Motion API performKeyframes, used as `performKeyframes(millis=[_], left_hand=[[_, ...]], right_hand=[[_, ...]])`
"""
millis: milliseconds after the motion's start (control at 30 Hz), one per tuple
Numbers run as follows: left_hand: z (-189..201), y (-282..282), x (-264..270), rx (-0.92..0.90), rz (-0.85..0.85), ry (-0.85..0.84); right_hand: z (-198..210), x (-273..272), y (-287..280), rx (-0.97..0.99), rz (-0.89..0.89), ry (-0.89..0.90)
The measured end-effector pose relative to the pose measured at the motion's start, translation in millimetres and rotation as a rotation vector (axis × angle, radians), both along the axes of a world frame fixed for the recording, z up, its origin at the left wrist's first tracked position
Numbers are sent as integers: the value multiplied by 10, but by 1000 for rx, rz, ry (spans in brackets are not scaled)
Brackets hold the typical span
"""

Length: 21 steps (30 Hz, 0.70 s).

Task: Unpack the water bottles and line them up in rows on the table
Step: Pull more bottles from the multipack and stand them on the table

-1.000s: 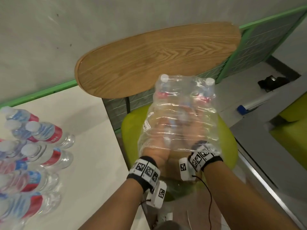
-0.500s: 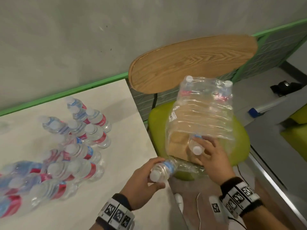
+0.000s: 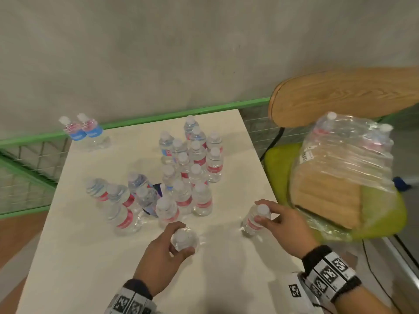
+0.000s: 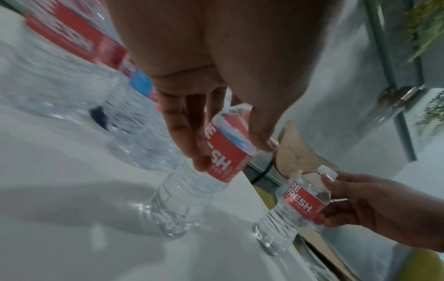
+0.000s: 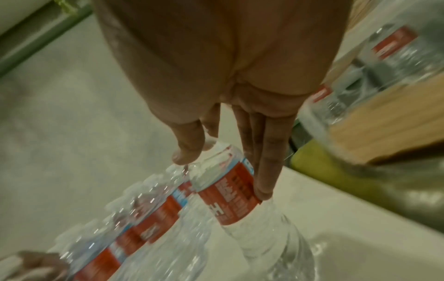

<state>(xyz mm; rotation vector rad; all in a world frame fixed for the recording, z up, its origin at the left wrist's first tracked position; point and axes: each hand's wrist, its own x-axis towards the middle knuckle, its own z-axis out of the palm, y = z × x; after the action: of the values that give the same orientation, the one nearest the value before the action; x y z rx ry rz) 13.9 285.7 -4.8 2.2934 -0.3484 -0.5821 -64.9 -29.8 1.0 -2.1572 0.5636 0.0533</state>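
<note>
Both grips are busy: left hand [image 3: 162,252] wrapped round a water bottle [image 3: 184,240], right hand [image 3: 284,224] pinching another bottle [image 3: 255,219], both standing on the counter [image 3: 74,257]. Placing step, I'd say; next, slide them against the cluster [image 3: 190,168]. Red labels read "FRESH".
</note>
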Motion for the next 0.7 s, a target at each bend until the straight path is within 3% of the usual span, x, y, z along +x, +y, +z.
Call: performKeyframes(millis=[267, 467, 700], left_hand=[[-70, 730, 93, -6, 331, -125], [-126, 715, 383, -26, 328, -195], [-131, 519, 638, 21, 268, -224]], right_hand=[[-37, 441, 1046, 89, 126, -32], [-136, 721, 1517, 51, 156, -117], [-178, 955, 1579, -98, 141, -167]])
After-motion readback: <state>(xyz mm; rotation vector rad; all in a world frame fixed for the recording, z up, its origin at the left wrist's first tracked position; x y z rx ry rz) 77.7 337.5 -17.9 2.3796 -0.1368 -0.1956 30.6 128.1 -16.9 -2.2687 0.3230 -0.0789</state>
